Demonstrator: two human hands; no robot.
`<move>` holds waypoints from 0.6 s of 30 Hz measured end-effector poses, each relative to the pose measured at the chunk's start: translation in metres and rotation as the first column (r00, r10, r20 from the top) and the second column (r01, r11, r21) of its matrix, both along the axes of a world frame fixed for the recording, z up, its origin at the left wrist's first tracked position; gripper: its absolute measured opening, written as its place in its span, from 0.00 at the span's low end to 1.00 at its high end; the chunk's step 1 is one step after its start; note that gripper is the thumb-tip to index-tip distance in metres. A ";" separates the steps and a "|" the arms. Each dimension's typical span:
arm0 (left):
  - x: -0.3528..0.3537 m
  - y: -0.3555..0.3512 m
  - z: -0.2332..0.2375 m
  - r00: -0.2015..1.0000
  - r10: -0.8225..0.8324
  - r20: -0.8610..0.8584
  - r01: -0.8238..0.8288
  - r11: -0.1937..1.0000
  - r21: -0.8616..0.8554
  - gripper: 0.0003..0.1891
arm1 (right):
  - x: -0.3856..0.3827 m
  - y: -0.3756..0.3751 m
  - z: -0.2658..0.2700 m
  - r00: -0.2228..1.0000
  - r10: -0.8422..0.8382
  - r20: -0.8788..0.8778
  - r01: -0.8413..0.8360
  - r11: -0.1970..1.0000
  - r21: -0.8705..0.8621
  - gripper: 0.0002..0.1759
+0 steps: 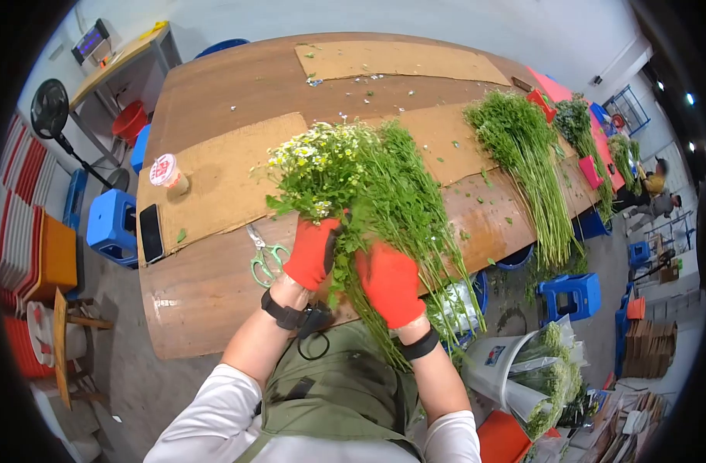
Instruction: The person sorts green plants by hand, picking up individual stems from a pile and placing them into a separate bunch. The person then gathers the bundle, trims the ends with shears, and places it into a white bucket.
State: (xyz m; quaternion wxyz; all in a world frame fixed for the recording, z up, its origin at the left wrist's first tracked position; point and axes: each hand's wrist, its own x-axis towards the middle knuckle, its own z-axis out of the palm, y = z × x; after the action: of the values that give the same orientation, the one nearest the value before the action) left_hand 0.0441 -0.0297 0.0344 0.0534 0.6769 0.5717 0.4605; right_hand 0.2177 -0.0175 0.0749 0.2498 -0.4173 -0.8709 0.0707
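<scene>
Left hand: we see the left hand in a red glove, with a black strap at the wrist. Its fingers are curled shut around the stems on the left side of the flower bunch.
Right hand: the right hand, also in a red glove, shows its back to the camera. Its fingers are wrapped tight round the same stems, just below and beside the left hand.
Flower bunch: we read small white blooms with yellow centres on thin green stems. The bunch is tilted, heads up and to the left, with the cut ends pointing down toward the person's apron. It is held above the near edge of the wooden table.
Scissors: green-handled scissors lie flat on the table just left of the left hand, apart from it.
Cardboard sheet: the cardboard sheet lies on the table under the flower heads.
Smartphone: the smartphone lies at the left table edge, screen dark.
Lidded cup: the lidded cup stands upright on the cardboard, near the smartphone.
Second bundle: a second bundle of green stems lies on the table to the right, well apart from the hands.
Bucket: a white bucket on the floor at lower right holds wrapped bouquets.
</scene>
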 end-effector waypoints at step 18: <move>-0.015 0.019 0.023 0.724 -0.035 0.689 -0.037 0.995 0.089 0.14 | 0.155 -0.071 0.044 0.969 -0.243 -0.049 0.245 0.968 0.055 0.22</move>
State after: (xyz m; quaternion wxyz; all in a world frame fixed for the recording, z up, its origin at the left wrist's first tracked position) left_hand 0.0289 -0.0110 0.0579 0.2290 0.4589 0.4884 0.7060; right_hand 0.3725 -0.0885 0.1185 0.2873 -0.5118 -0.8093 0.0216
